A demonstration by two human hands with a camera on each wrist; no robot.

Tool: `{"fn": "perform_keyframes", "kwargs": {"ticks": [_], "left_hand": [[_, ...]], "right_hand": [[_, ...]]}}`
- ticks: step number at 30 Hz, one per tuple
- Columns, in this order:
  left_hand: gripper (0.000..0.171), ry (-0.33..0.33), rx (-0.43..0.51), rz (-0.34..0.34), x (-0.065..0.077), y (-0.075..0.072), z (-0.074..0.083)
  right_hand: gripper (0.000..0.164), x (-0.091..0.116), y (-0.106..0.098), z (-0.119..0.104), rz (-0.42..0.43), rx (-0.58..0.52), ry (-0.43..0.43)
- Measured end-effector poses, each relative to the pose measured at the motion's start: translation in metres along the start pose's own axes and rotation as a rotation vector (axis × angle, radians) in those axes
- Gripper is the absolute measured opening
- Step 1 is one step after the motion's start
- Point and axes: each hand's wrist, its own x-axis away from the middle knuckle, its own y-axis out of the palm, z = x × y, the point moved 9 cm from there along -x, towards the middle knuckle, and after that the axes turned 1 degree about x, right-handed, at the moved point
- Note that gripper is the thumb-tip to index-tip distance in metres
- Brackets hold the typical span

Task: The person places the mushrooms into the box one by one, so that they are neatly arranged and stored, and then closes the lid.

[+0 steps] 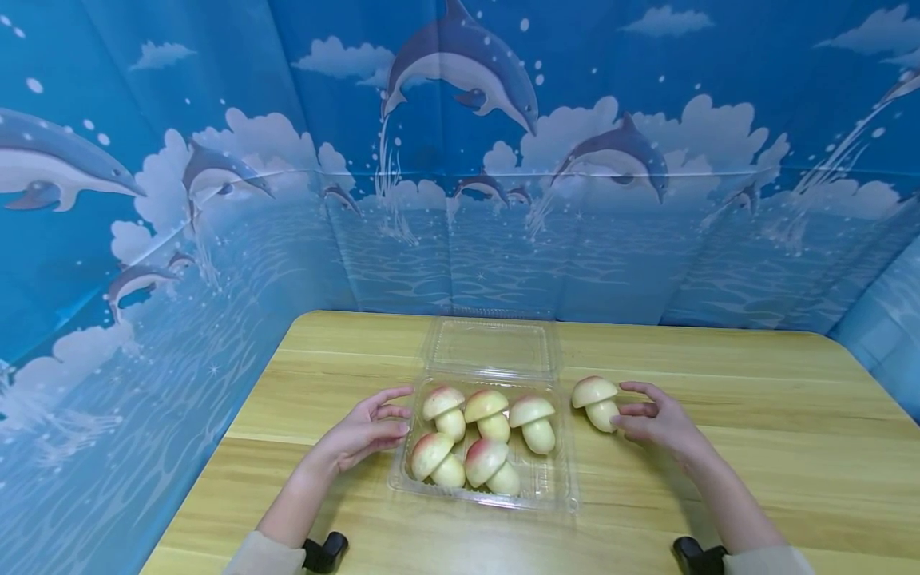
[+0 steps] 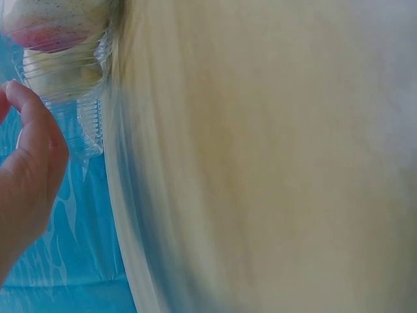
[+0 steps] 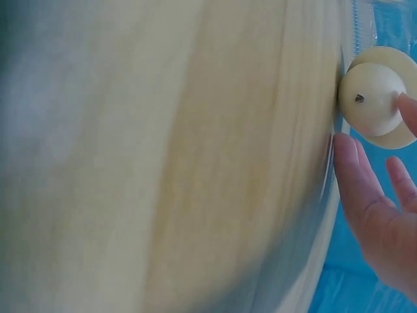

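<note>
A clear plastic clamshell box (image 1: 537,485) lies on the table with its lid (image 1: 493,346) folded back. Inside sit several cream, mushroom-shaped pieces with pink-tinged caps, such as this front-row mushroom (image 1: 492,465); the front right spot holds none. My left hand (image 1: 370,427) is at the box's left side, fingers loosely bent, at or very near its wall. Right of the box, a single mushroom (image 1: 595,399) lies on the tabletop. My right hand (image 1: 657,419) is beside it, fingers spread; in the right wrist view the thumb (image 3: 409,112) touches the mushroom's stem (image 3: 374,101).
The wooden table (image 1: 755,399) has rounded far corners. A blue curtain (image 1: 460,239) printed with dolphins hangs behind it and down the left side. Black wrist mounts (image 1: 327,553) are on both forearms near the front.
</note>
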Motion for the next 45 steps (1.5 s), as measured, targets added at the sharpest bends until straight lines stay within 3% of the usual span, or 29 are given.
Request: {"fn": "perform_keyframes", "kwargs": {"ticks": [23,45], "left_hand": [[0.069,-0.002,0.005,0.004,0.001,0.001,0.002],[0.068,0.004,0.000,0.005,0.002,0.002,0.003]], "right_hand": [[0.084,-0.014,0.012,-0.001,-0.087,0.021,0.035],[0.081,-0.011,0.014,-0.001,-0.085,-0.036,0.029]]}}
